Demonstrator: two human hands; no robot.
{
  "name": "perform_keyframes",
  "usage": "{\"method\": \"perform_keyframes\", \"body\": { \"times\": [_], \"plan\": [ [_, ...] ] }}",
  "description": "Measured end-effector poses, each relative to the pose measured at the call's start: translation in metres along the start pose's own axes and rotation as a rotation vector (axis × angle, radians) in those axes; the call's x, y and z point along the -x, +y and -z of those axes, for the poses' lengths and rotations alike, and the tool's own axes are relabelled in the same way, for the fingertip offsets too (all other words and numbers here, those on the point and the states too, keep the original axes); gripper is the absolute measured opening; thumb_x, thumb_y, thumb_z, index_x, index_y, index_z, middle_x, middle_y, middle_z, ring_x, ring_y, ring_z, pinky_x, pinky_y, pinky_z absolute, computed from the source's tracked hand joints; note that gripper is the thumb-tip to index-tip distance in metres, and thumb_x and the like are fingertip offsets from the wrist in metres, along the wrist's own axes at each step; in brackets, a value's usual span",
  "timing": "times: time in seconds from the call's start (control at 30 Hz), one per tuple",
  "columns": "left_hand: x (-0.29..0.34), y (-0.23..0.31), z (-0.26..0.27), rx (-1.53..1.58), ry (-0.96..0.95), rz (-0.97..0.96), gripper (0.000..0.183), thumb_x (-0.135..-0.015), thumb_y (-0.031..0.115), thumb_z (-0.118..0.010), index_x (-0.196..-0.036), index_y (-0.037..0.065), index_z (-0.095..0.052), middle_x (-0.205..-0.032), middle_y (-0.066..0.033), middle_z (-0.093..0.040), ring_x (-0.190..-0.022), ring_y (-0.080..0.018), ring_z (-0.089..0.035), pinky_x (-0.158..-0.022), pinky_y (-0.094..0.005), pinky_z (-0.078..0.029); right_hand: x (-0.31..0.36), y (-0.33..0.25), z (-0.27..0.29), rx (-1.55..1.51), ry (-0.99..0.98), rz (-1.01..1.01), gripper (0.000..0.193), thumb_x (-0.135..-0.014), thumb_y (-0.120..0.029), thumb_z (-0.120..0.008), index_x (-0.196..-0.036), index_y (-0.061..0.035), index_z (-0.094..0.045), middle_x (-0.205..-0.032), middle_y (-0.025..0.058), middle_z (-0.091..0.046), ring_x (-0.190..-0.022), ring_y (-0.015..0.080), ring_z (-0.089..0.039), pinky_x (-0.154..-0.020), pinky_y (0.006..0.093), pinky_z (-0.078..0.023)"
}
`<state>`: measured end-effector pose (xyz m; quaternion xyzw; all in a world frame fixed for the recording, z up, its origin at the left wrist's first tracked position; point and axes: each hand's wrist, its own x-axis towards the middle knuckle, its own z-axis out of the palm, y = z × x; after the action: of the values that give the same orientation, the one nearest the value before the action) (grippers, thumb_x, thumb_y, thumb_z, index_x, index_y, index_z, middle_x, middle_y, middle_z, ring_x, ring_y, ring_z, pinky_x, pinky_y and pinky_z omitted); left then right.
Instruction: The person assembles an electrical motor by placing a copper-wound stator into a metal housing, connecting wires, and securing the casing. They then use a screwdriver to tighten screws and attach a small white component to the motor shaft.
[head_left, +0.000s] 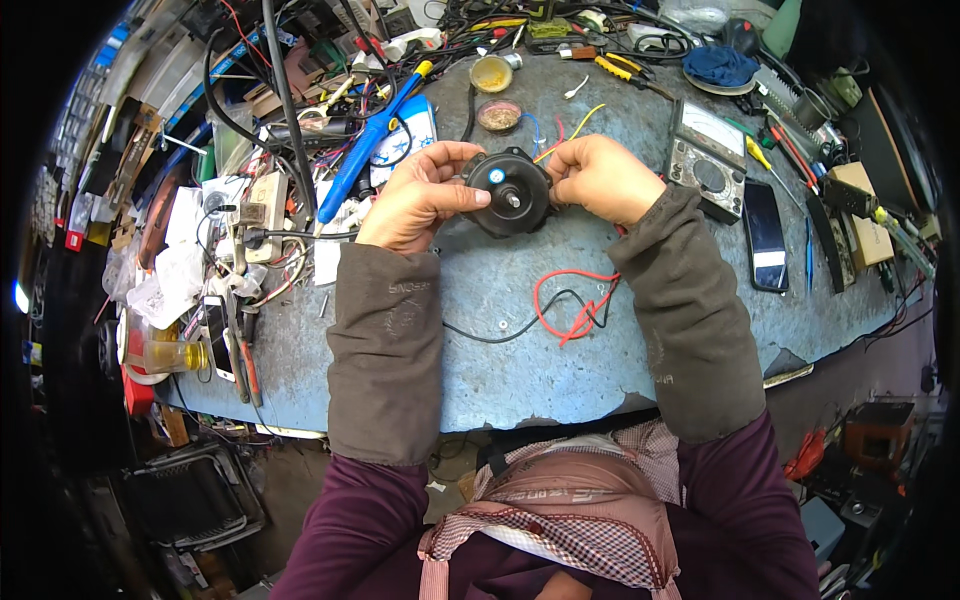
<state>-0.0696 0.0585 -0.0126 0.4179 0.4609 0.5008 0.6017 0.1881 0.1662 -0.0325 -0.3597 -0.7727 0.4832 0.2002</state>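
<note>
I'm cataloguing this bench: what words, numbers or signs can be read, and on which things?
I won't copy wording, but markings show here:
Pinkish apron: pale lettering, broken by folds.
Left sleeve cover: faint lettering.
Right sleeve cover: faint lettering.
Analog meter: dial markings too small to read.
Blue-and-white sticker on the round black part in the left hand: too small to read.

Round housing (512,190): black, blue-and-white dot (496,175) on its face. Bench (490,385): worn pale blue, dark scuffs. Leads (538,298): one red, one black. Sleeve covers (385,350) dull olive-brown; sleeves (352,510) deep purple. Apron (570,487) dusty pink, checked trim (590,548). Long tool (366,155) bright blue, yellow end. Bundled cloth (720,66) dark blue.
</note>
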Motion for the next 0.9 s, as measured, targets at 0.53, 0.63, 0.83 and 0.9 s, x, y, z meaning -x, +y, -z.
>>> {"method": "perform_keyframes", "body": {
  "times": [0.53,0.63,0.83,0.9],
  "plan": [
    [-0.007,-0.004,0.003,0.124,0.161,0.048,0.028,-0.11,0.028,-0.067,-0.118,0.002,-0.072,-0.111,-0.0094,-0.077,-0.097,-0.0216,-0.075,-0.088,-0.0384,-0.063,0.0,-0.001,-0.002,-0.039,-0.01,0.021,0.01,-0.082,-0.004,-0.078,-0.09,-0.0001,-0.075,-0.082,0.0068,-0.074,-0.078,0.0164,-0.067,-0.074,0.0344,-0.055],
    [-0.006,-0.005,0.005,0.127,0.149,0.048,0.025,-0.108,0.026,-0.068,-0.118,0.003,-0.072,-0.11,-0.0088,-0.078,-0.096,-0.0212,-0.075,-0.086,-0.038,-0.062,-0.002,0.0,-0.003,-0.023,-0.004,0.023,0.01,-0.082,-0.005,-0.078,-0.091,-0.0007,-0.075,-0.082,0.0074,-0.074,-0.078,0.017,-0.068,-0.074,0.035,-0.055],
    [-0.009,-0.007,0.007,0.088,0.168,0.056,0.019,-0.105,0.02,-0.072,-0.118,0.006,-0.072,-0.107,-0.0057,-0.078,-0.092,-0.0182,-0.075,-0.084,-0.0363,-0.062,-0.001,-0.002,-0.003,0.029,0.012,0.036,0.015,-0.082,-0.007,-0.079,-0.095,-0.0003,-0.075,-0.083,0.0094,-0.074,-0.078,0.02,-0.069,-0.075,0.0364,-0.056],
    [-0.008,-0.006,0.006,0.072,0.173,0.056,0.017,-0.105,0.019,-0.072,-0.117,0.007,-0.071,-0.106,-0.0041,-0.078,-0.09,-0.0163,-0.075,-0.084,-0.0359,-0.062,-0.001,-0.002,-0.003,0.041,0.009,0.036,0.015,-0.083,-0.008,-0.078,-0.095,0.0002,-0.075,-0.083,0.0102,-0.074,-0.078,0.0206,-0.069,-0.075,0.0368,-0.056]
  ]
}}
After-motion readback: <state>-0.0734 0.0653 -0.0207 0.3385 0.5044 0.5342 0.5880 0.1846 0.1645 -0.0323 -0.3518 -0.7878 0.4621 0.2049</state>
